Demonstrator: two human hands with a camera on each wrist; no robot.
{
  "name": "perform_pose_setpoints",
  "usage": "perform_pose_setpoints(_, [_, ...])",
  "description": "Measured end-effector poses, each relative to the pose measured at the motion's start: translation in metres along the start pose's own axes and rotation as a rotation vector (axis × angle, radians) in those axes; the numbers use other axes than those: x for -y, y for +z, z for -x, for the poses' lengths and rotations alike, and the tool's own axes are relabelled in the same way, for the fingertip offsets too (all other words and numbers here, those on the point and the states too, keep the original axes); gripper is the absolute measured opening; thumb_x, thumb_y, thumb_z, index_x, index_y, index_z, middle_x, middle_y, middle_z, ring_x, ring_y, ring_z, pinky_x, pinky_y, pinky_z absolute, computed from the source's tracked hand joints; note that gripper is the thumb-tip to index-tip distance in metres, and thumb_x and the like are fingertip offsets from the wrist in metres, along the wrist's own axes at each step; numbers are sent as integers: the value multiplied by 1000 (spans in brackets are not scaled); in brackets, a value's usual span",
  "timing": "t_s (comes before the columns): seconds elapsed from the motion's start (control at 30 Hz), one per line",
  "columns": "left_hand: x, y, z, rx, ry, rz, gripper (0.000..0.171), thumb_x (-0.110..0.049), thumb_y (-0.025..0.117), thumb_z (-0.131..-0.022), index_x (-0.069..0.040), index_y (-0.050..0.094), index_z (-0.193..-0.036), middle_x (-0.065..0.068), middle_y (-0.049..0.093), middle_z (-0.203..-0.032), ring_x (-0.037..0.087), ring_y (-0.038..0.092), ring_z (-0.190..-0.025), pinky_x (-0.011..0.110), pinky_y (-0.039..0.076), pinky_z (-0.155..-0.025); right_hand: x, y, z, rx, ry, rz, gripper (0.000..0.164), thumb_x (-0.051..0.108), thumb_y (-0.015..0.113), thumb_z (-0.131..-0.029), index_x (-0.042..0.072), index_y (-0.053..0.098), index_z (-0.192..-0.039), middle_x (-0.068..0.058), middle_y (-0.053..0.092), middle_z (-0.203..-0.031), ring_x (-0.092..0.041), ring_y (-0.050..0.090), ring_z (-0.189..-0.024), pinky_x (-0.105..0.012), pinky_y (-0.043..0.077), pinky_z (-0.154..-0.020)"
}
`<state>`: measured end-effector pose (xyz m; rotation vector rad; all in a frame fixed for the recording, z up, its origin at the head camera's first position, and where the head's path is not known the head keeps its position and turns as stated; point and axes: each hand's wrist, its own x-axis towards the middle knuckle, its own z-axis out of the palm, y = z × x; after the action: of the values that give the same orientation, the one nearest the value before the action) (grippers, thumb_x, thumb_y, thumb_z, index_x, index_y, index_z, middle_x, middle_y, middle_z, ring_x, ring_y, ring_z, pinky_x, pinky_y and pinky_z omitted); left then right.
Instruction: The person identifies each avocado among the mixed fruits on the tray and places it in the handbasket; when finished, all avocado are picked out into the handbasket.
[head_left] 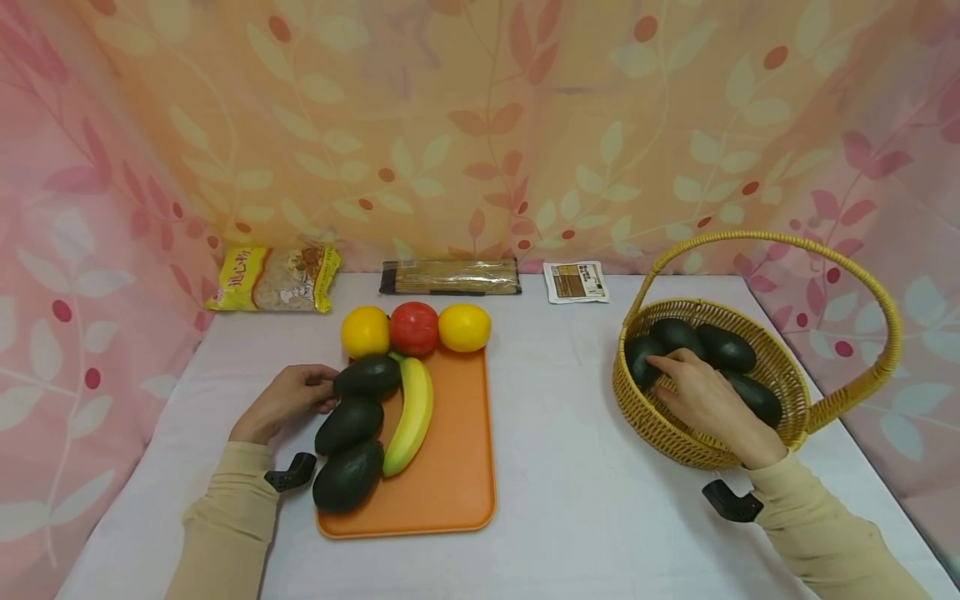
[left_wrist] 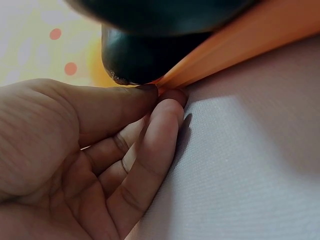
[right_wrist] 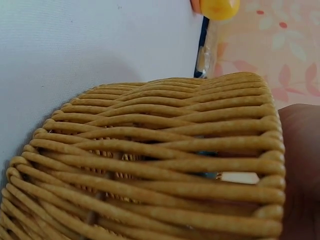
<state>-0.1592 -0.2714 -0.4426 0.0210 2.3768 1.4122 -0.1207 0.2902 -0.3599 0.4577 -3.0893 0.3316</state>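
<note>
An orange tray (head_left: pixel 457 467) bears three dark green avocados (head_left: pixel 348 427) along its left side and a yellow banana (head_left: pixel 409 417) beside them. My left hand (head_left: pixel 292 398) pinches the tray's left rim between thumb and finger, close under the uppermost avocado (left_wrist: pixel 137 55). Inside the yellow wicker basket (head_left: pixel 675 437) lie several more avocados (head_left: pixel 725 348). My right hand (head_left: pixel 708 396) reaches into the basket, its thumb and fingers gripping the leftmost avocado (head_left: pixel 640 363) there. In the right wrist view the basket's woven wall (right_wrist: pixel 150 165) hides most of that hand.
Along the tray's far edge sit an orange-yellow fruit (head_left: pixel 365 332), a red fruit (head_left: pixel 413 328) and a yellow lemon (head_left: pixel 465 327). Behind them lie a yellow food bag (head_left: pixel 277 279), a long brown packet (head_left: pixel 450 277) and a white sachet (head_left: pixel 576 282). The basket's tall handle (head_left: pixel 780 239) arches over it.
</note>
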Motion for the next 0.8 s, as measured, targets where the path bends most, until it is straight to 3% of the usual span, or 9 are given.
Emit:
perform_pose_setpoints(0.27, [1,0,-1,0,0,-3,32,-11,54,-97,10,59,-121,7,68,-90,9,63,-74,23,55,-69,1,-1,1,1,24,6,47,13,70,-86,0,59,-130,-28,58,-115,-37,63,-93,-58,53,-76])
perform_pose_setpoints(0.4, [0,1,-1,6,-3,-1,33,-12,54,-98,10,58,-122,8,68,-93,9,63,-74,23,55,-69,3,-5,2,-47,60,0,43,15,68,-86,2,61,-127,-25,60,-112,-32,63,-85,-50,54,-66])
perform_pose_setpoints(0.5, [0,1,-1,7,-1,-8,34,-13,54,-98,9,58,-123,9,68,-95,9,63,-75,23,55,-70,8,-8,1,-122,76,-17,37,15,66,-86,3,64,-121,-20,62,-102,-23,58,-72,-36,46,-53])
perform_pose_setpoints(0.6, [-1,1,-1,8,2,-19,34,-14,54,-98,9,58,-123,9,68,-97,10,63,-76,23,55,-70,19,-11,0,-238,64,-38,27,13,64,-86,5,68,-112,-12,62,-90,-18,51,-64,-28,37,-48])
perform_pose_setpoints(0.8, [1,0,-1,5,-8,-23,34,-12,53,-97,9,57,-123,10,68,-97,10,63,-76,23,55,-69,56,-10,-7,-478,-70,-48,16,7,61,-83,9,73,-94,-2,63,-76,-13,50,-61,-26,38,-50])
